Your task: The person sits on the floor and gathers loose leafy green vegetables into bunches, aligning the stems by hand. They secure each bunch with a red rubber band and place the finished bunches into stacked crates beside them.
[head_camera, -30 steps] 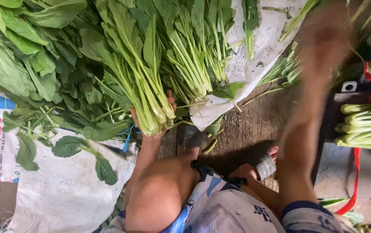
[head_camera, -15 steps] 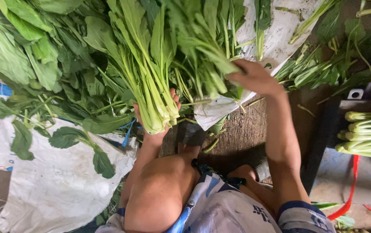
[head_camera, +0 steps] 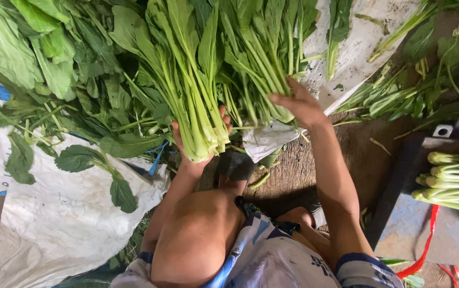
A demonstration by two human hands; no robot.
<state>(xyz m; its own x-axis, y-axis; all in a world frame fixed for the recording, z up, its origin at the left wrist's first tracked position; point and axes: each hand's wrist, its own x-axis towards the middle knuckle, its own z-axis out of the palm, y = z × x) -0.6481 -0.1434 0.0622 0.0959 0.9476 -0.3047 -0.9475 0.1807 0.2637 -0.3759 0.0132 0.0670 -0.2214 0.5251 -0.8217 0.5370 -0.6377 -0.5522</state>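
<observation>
Green everywhere: a broad heap of leafy greens (head_camera: 69, 69) sprawls across the top left, soft floppy blades on pale, smooth stalks. Under it lies a white woven sack (head_camera: 53, 224), crumpled and grubby, with a few loose leaves on top. Brown, rough wooden floor (head_camera: 288, 170) shows in the middle gap. Off to the right, a grey flat block (head_camera: 427, 234) carries a small stack of trimmed stalks (head_camera: 453, 178), thick and pale green, lying side by side, with a red strap (head_camera: 427, 245) trailing past its edge.

Now the arms: both reach forward from the bent knees, forearms stretched up toward the pile. The left hand (head_camera: 197, 146) is wrapped around the cut ends of a tight bunch (head_camera: 187, 90), fingers curled closed, stalks standing straight away from the palm. The right hand (head_camera: 299, 104) rests, fingers half bent, on a second bunch (head_camera: 264, 64) just beside the first, touching its stalks near the base; whether it fully grips them I cannot tell. The two bunches sit close together, almost touching, between heap and knees, above a torn white sheet (head_camera: 264, 144).
</observation>
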